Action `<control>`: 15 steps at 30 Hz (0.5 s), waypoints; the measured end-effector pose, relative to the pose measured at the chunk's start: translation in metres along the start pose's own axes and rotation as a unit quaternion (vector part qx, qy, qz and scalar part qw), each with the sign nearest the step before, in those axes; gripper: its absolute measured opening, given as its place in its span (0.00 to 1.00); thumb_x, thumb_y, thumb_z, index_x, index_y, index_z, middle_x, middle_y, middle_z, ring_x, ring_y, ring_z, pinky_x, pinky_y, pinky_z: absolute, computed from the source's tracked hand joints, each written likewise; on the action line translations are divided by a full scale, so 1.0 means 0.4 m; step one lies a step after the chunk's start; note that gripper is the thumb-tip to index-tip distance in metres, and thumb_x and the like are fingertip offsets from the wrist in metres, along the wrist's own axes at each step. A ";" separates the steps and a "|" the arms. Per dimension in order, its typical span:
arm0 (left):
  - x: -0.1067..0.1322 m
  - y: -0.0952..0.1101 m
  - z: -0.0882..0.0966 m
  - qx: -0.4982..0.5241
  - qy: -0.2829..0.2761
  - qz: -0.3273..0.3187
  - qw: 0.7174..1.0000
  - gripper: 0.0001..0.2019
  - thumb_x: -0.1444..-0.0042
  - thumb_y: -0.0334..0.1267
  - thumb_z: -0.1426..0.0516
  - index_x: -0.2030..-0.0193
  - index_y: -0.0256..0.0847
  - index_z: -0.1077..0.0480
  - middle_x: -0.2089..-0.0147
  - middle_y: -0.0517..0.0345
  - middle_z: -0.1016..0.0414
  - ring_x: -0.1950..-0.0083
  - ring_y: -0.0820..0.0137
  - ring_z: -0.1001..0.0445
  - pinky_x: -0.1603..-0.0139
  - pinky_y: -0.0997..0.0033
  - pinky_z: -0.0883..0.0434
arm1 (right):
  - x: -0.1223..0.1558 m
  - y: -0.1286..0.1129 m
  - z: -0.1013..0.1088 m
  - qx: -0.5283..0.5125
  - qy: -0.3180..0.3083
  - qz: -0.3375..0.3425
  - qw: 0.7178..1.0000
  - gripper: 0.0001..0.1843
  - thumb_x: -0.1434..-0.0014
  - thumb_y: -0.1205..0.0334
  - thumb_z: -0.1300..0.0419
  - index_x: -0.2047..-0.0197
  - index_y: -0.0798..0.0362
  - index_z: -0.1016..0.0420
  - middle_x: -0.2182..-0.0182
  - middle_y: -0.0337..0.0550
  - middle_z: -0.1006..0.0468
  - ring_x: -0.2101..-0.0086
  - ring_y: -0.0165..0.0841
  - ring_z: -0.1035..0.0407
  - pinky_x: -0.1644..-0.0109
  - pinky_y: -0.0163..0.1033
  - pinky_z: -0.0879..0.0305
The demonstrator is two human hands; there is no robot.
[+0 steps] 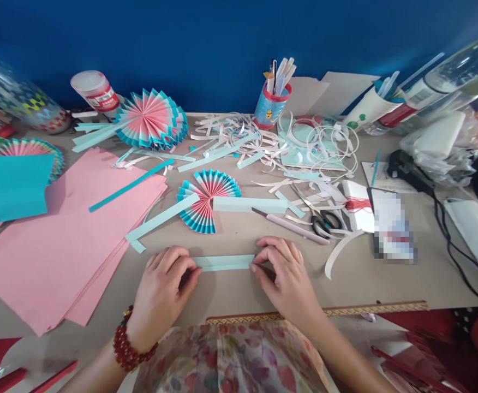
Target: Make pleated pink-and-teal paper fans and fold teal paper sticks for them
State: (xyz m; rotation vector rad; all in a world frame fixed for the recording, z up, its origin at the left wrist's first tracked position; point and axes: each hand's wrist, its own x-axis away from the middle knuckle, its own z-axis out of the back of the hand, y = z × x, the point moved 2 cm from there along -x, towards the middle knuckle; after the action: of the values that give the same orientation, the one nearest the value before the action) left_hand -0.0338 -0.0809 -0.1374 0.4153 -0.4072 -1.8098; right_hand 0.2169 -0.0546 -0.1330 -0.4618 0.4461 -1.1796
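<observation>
A pale mint paper strip (225,263) with a lengthwise crease lies at the front of the table. My left hand (165,286) pinches its left end between thumb and fingers, and my right hand (285,278) pinches the other end. Just beyond it rests a pleated paper fan (200,214) in pink, white and blue, opened partway round. Two mint strips, one on the left (163,219) and one on the right (243,204), touch or overlap the fan. A slim pink-handled knife (298,229) crosses the right strip, near black-handled scissors (327,221).
Pink paper sheets (71,245) cover the left side, under a blue strip (130,185). Behind are a larger pleated rosette (149,120), heaped paper scraps (226,134) and a pen cup (272,103). A black cable (447,234) and white power strip (476,232) lie right.
</observation>
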 end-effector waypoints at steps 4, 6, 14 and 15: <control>-0.001 -0.001 0.000 -0.001 0.003 -0.005 1.000 0.06 0.35 0.35 0.46 0.64 0.41 0.34 0.60 0.56 0.31 0.60 0.66 0.30 0.58 0.63 0.36 | 0.004 -0.001 -0.002 -0.005 -0.003 0.020 1.000 0.05 0.37 0.69 0.44 0.60 0.48 0.32 0.55 0.46 0.27 0.55 0.41 0.35 0.53 0.46 0.40; -0.002 0.000 -0.001 0.000 0.003 -0.006 1.000 0.05 0.35 0.35 0.46 0.64 0.41 0.34 0.60 0.56 0.31 0.59 0.66 0.29 0.58 0.63 0.36 | 0.007 -0.009 -0.005 0.015 -0.004 0.054 0.998 0.09 0.37 0.72 0.47 0.59 0.49 0.30 0.54 0.47 0.27 0.55 0.40 0.35 0.53 0.45 0.40; -0.003 0.001 0.000 -0.013 -0.005 0.000 1.000 0.06 0.35 0.35 0.47 0.65 0.41 0.35 0.60 0.55 0.30 0.59 0.64 0.29 0.58 0.62 0.35 | -0.032 -0.097 -0.043 0.100 -0.095 0.233 0.963 0.15 0.39 0.76 0.49 0.53 0.54 0.28 0.58 0.47 0.24 0.61 0.39 0.35 0.56 0.45 0.40; -0.003 0.001 -0.001 -0.014 -0.005 0.001 1.000 0.06 0.35 0.35 0.47 0.65 0.41 0.34 0.60 0.54 0.30 0.59 0.64 0.30 0.58 0.62 0.35 | -0.041 -0.109 -0.051 0.094 -0.107 0.229 0.963 0.13 0.39 0.75 0.48 0.53 0.54 0.28 0.58 0.47 0.24 0.61 0.39 0.34 0.56 0.45 0.40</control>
State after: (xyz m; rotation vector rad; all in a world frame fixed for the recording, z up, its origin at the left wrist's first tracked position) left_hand -0.0329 -0.0800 -0.1374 0.3866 -0.3899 -1.8151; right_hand 0.1669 -0.0547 -0.1239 -0.2957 0.2318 -0.7050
